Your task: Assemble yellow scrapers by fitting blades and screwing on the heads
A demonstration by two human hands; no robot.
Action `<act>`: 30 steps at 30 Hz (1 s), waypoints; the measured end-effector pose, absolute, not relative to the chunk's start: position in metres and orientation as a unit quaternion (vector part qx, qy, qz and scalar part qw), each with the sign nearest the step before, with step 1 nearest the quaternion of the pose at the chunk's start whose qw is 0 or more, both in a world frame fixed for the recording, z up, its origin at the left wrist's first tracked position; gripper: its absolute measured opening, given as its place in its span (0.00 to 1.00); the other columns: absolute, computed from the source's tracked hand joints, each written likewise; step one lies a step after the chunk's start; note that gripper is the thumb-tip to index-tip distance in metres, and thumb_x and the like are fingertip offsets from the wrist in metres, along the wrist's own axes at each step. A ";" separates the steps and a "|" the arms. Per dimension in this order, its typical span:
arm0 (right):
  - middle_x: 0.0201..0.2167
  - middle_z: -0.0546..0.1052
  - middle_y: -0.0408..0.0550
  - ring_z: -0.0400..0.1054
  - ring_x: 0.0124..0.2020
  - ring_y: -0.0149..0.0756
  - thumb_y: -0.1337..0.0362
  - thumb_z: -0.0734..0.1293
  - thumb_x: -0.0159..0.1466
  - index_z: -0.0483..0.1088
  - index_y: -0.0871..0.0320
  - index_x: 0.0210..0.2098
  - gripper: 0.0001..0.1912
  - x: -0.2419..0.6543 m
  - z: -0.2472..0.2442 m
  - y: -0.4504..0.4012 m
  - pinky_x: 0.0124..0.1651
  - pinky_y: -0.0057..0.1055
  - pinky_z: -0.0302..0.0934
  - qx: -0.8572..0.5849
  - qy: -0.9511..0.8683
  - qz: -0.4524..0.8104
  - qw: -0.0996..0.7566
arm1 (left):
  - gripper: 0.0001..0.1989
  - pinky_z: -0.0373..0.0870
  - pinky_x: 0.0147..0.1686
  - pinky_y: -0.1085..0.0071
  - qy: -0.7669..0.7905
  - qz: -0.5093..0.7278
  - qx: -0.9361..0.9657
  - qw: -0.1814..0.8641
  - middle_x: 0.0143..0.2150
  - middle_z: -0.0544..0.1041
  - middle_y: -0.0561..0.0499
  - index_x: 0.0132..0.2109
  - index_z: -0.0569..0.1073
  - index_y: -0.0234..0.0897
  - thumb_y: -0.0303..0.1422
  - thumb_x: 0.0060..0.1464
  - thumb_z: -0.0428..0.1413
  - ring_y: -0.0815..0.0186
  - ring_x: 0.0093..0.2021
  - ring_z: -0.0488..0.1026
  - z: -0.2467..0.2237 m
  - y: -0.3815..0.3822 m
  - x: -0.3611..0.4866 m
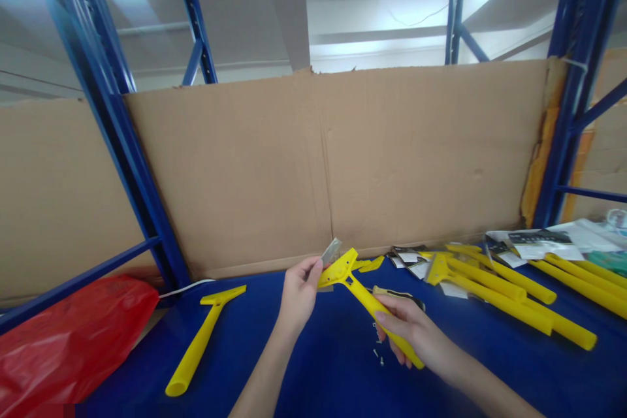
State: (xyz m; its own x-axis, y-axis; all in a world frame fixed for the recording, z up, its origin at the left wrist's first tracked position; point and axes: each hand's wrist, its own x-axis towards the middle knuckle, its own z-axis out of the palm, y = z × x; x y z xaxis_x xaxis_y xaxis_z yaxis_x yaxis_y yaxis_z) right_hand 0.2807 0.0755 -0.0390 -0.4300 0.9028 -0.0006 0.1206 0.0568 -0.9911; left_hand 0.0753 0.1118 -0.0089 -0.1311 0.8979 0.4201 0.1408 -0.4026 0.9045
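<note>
Head view, hands (300, 290) holding scraper (362, 298) and blade (332, 251), packet print (543, 238) illegible

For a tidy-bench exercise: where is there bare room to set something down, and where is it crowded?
Bare blue tabletop shows between the lying yellow scraper and the left forearm, and between that arm and the small metal bits. The right side is crowded with yellow handles and packets.
</note>
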 end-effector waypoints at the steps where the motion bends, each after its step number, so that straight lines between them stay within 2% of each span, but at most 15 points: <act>1: 0.23 0.67 0.39 0.56 0.12 0.20 0.47 0.62 0.56 0.64 0.58 0.32 0.19 0.281 -0.039 0.076 0.13 0.19 0.48 -0.404 -0.636 0.553 0.354 | 0.18 0.71 0.36 0.69 0.447 0.613 0.562 0.329 0.33 0.81 0.45 0.33 0.78 0.33 0.45 0.46 0.57 0.59 0.36 0.76 -0.007 0.111 0.075; 7: 0.24 0.67 0.39 0.57 0.13 0.21 0.47 0.62 0.57 0.64 0.58 0.34 0.19 0.282 -0.040 0.075 0.13 0.20 0.48 -0.398 -0.643 0.548 0.356 | 0.22 0.74 0.32 0.66 0.438 0.594 0.536 0.409 0.36 0.81 0.44 0.37 0.79 0.33 0.46 0.38 0.63 0.55 0.38 0.77 -0.004 0.108 0.078; 11: 0.23 0.66 0.38 0.57 0.12 0.20 0.48 0.62 0.57 0.64 0.58 0.32 0.18 0.282 -0.039 0.075 0.13 0.19 0.49 -0.390 -0.649 0.547 0.357 | 0.26 0.76 0.28 0.67 0.427 0.586 0.519 0.454 0.38 0.81 0.44 0.42 0.78 0.33 0.45 0.36 0.65 0.55 0.38 0.77 -0.006 0.109 0.079; 15: 0.22 0.66 0.38 0.56 0.12 0.20 0.47 0.62 0.57 0.62 0.58 0.30 0.19 0.281 -0.039 0.075 0.12 0.19 0.48 -0.392 -0.645 0.554 0.351 | 0.27 0.76 0.28 0.68 0.423 0.593 0.508 0.459 0.36 0.81 0.44 0.42 0.77 0.32 0.45 0.35 0.65 0.56 0.36 0.78 -0.006 0.109 0.078; 21: 0.22 0.66 0.38 0.56 0.12 0.20 0.47 0.62 0.56 0.62 0.58 0.29 0.19 0.281 -0.036 0.074 0.12 0.19 0.47 -0.399 -0.638 0.560 0.346 | 0.24 0.77 0.30 0.68 0.422 0.591 0.496 0.476 0.38 0.81 0.44 0.40 0.78 0.33 0.44 0.36 0.65 0.56 0.39 0.77 -0.006 0.106 0.082; 25: 0.22 0.66 0.38 0.55 0.12 0.19 0.47 0.62 0.56 0.61 0.58 0.28 0.18 0.279 -0.034 0.072 0.12 0.19 0.47 -0.400 -0.639 0.562 0.339 | 0.26 0.76 0.28 0.68 0.433 0.593 0.477 0.483 0.37 0.81 0.44 0.40 0.77 0.32 0.45 0.34 0.66 0.57 0.38 0.77 -0.008 0.107 0.086; 30: 0.22 0.66 0.38 0.56 0.12 0.20 0.47 0.62 0.56 0.61 0.58 0.28 0.19 0.278 -0.035 0.073 0.12 0.18 0.48 -0.405 -0.637 0.564 0.336 | 0.26 0.75 0.28 0.68 0.437 0.605 0.465 0.476 0.30 0.80 0.47 0.36 0.71 0.33 0.46 0.33 0.65 0.59 0.33 0.78 -0.008 0.109 0.085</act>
